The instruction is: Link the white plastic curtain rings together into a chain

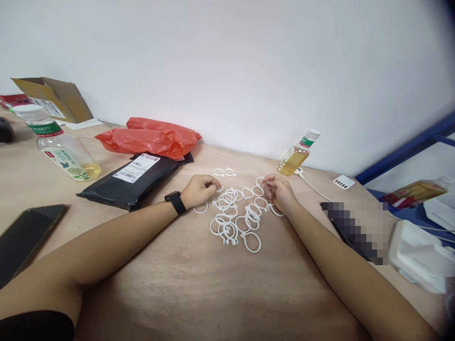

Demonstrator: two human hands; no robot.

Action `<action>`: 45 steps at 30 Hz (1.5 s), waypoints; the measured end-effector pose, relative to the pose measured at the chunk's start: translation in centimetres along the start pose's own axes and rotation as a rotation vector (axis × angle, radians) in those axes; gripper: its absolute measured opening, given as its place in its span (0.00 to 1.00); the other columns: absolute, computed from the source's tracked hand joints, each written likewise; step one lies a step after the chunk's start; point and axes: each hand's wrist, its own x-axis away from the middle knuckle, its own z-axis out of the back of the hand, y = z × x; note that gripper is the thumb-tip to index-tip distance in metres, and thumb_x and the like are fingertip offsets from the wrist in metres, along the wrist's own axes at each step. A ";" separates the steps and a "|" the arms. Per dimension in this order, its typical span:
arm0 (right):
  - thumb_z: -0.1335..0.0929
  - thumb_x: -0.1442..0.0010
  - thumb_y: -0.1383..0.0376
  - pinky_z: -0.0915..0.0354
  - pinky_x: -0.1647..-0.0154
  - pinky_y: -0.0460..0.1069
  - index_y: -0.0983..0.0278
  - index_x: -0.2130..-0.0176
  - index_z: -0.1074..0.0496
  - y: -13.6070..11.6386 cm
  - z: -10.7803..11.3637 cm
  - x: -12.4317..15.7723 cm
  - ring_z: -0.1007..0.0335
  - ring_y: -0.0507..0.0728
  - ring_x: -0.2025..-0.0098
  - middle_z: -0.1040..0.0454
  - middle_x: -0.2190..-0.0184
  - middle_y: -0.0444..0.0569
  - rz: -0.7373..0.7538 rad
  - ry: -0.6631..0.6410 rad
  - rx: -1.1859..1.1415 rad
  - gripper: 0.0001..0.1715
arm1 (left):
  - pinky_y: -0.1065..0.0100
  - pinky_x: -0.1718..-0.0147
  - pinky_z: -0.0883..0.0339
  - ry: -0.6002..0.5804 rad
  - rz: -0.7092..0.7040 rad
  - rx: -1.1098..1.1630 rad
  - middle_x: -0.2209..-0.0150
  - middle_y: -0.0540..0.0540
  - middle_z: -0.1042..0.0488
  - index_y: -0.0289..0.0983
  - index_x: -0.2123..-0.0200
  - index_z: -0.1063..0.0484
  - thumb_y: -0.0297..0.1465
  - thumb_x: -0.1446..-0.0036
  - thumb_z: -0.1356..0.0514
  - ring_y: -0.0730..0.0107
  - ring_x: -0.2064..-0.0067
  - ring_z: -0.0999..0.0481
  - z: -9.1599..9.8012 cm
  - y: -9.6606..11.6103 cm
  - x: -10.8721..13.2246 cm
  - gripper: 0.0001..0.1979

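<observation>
A loose pile of white plastic curtain rings [252, 242], each with a small eyelet, lies on the wooden table between my hands. My left hand [202, 190], with a black watch on the wrist, is closed at the pile's left side, its thumb and fingers pinching one white ring [220, 189]. On the opposite side my right hand [280, 192] is closed too, fingertips on the edge of another ring [259, 182]. Two rings [230, 172] lie side by side behind the pile. A single ring [201, 208] rests beneath my left wrist.
Left of my hands are a black parcel [103, 187], a red plastic bag [152, 137], a drink bottle [67, 151], an open carton [67, 97] and a phone [30, 237]. A second bottle [295, 157], a white cable [314, 188] and a white device [419, 253] stand or lie to the right.
</observation>
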 end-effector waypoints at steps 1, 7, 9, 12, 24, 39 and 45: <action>0.35 0.57 0.64 0.54 0.85 0.44 0.61 0.72 0.32 0.0 0.0 0.0 0.48 0.47 0.85 0.30 0.77 0.43 0.006 -0.002 0.010 0.07 | 0.70 0.66 0.29 -0.004 0.002 -0.008 0.69 0.45 0.19 0.33 0.68 0.20 0.26 0.52 0.45 0.69 0.68 0.22 0.0 0.1 0.0 0.13; 0.34 0.57 0.66 0.49 0.84 0.44 0.62 0.71 0.30 -0.1 -0.2 0.1 0.45 0.47 0.83 0.29 0.76 0.43 -0.001 0.012 -0.025 0.08 | 0.72 0.70 0.32 -0.040 -0.014 -0.039 0.72 0.46 0.20 0.33 0.71 0.20 0.25 0.52 0.46 0.71 0.72 0.25 0.3 0.3 0.1 0.13; 0.34 0.58 0.67 0.49 0.84 0.44 0.62 0.71 0.29 -0.1 -0.2 0.1 0.45 0.46 0.83 0.29 0.76 0.43 -0.012 0.018 -0.042 0.09 | 0.72 0.71 0.33 -0.034 -0.018 -0.058 0.74 0.47 0.21 0.33 0.72 0.21 0.25 0.52 0.47 0.72 0.73 0.26 0.3 0.2 0.1 0.14; 0.34 0.58 0.67 0.48 0.84 0.44 0.62 0.71 0.30 0.0 -0.2 0.0 0.44 0.47 0.83 0.29 0.76 0.43 -0.001 0.014 -0.038 0.09 | 0.72 0.71 0.33 -0.024 -0.004 -0.059 0.75 0.48 0.22 0.33 0.71 0.21 0.24 0.51 0.49 0.72 0.74 0.27 0.2 0.0 0.0 0.15; 0.37 0.59 0.65 0.55 0.86 0.44 0.60 0.76 0.37 -0.2 0.0 -0.1 0.50 0.47 0.86 0.34 0.82 0.42 0.073 0.089 0.009 0.03 | 0.69 0.63 0.29 -0.004 0.000 -0.026 0.66 0.47 0.18 0.34 0.65 0.21 0.25 0.50 0.47 0.69 0.67 0.22 0.0 -0.1 -0.1 0.15; 0.32 0.46 0.54 0.46 0.81 0.47 0.63 0.77 0.28 -1.2 0.1 1.4 0.40 0.51 0.79 0.23 0.72 0.51 0.233 -0.209 0.342 0.16 | 0.71 0.67 0.34 -0.053 -0.123 -0.015 0.70 0.47 0.25 0.34 0.71 0.24 0.30 0.46 0.42 0.72 0.68 0.28 0.1 0.8 0.0 0.08; 0.32 0.41 0.57 0.37 0.68 0.50 0.61 0.71 0.25 -2.3 -2.5 -0.7 0.32 0.56 0.71 0.25 0.75 0.47 0.417 -0.144 0.713 0.13 | 0.73 0.74 0.39 -0.099 -0.044 0.038 0.76 0.51 0.29 0.34 0.73 0.27 0.35 0.45 0.39 0.76 0.74 0.34 -0.3 0.8 0.1 0.10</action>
